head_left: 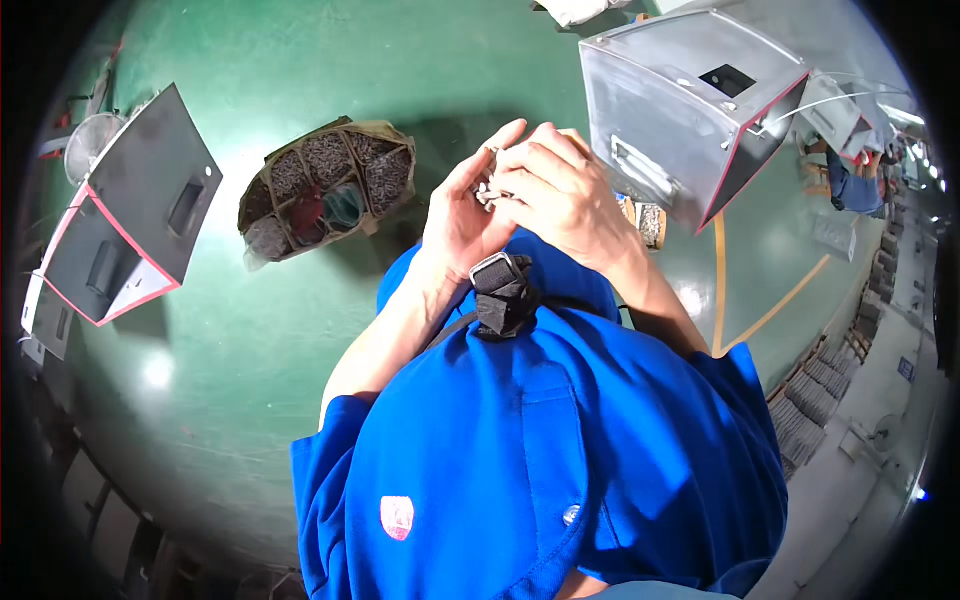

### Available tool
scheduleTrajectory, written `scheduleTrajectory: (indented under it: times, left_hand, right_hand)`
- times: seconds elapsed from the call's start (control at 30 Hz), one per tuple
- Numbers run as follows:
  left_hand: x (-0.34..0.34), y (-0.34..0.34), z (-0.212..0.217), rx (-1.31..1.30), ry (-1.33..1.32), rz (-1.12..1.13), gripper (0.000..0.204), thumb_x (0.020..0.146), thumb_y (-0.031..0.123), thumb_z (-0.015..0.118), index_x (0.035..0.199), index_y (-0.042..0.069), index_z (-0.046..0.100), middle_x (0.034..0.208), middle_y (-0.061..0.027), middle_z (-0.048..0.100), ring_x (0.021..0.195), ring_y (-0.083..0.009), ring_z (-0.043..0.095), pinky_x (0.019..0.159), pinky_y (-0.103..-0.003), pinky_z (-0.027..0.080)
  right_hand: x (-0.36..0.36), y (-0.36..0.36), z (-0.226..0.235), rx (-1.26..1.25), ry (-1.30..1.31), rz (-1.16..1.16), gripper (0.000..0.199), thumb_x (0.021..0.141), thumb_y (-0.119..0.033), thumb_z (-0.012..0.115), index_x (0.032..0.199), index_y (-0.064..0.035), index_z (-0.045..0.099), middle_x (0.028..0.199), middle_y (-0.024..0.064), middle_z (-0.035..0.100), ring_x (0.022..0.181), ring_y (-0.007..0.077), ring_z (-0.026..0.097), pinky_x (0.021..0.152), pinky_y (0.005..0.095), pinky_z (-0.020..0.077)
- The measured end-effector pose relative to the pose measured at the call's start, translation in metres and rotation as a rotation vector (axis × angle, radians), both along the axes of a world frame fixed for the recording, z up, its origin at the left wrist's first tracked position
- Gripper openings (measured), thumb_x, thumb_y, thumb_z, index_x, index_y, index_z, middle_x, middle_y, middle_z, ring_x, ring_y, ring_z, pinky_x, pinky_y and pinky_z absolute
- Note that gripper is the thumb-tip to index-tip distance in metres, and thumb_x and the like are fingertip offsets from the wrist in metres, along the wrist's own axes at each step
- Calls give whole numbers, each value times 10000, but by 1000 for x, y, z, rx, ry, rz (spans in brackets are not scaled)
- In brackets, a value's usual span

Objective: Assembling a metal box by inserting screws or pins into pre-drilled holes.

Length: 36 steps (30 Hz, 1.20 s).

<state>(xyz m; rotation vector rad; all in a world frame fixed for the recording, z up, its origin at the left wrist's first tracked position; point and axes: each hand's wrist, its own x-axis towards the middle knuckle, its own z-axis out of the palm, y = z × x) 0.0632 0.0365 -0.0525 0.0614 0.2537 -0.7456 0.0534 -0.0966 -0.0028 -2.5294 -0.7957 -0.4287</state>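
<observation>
Pieces (486, 196) between 2 grips (462, 215) (568, 188)

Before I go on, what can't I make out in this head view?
Head view:
Small pale pieces: number and full shape, partly covered by the left hand and right hand.
Brown, divided, open-topped box: the tiny grey pieces inside are too small to count.
White, crumpled sack: cut off by the upper edge.

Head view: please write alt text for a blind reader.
A bare left hand holds small grey pieces, the right hand curled over them, before a blue cloth shirt. Beyond stands a brown compartmented box between red-edged grey metal cabinets.
</observation>
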Motion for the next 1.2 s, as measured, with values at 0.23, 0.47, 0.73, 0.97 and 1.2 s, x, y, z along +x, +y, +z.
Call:
scheduleTrajectory:
  times: [0.23, 0.47, 0.73, 0.97, 1.2]
  left_hand:
    - [-11, 14, -8, 57, 10, 36, 399, 957, 223, 376, 1276, -2, 456, 1240, -131, 534, 1102, -210, 532, 932, -334, 426]
    - [-23, 30, -29, 236, 51, 132, 390, 943, 172, 385, 1215, -102, 433, 1282, -266, 450, 1203, -358, 458, 1032, -408, 394]
    - [-27, 34, -19, 278, 42, 103, 418, 948, 145, 332, 1282, -105, 366, 1344, -265, 384, 1262, -359, 387, 1069, -408, 345]
    - [-31, 36, -20, 264, 35, 143, 389, 945, 177, 394, 1208, -107, 443, 1268, -266, 463, 1195, -349, 468, 1033, -405, 391]
    - [-32, 34, -21, 253, 45, 148, 395, 949, 176, 380, 1218, -108, 434, 1272, -266, 459, 1197, -347, 467, 1036, -405, 388]
  right_hand:
    - [-6, 14, -1, 80, 37, 114, 103, 688, -104, 639, 732, -54, 561, 791, 50, 572, 813, 221, 567, 827, 377, 441]
    - [22, -48, 59, 22, 426, -62, 132, 736, -34, 638, 856, -3, 592, 771, 84, 601, 708, 159, 606, 653, 280, 484]
    - [97, -162, 67, -708, 512, -64, 124, 717, -50, 584, 808, 14, 528, 746, 146, 561, 762, 317, 558, 696, 398, 435]
    - [119, -175, 54, -801, 400, 124, 75, 752, -80, 552, 784, -24, 514, 769, 131, 537, 788, 325, 529, 692, 415, 407]
    - [133, -175, 36, -789, 365, 131, 86, 767, -118, 522, 768, -33, 519, 780, 130, 540, 776, 309, 531, 698, 400, 422]
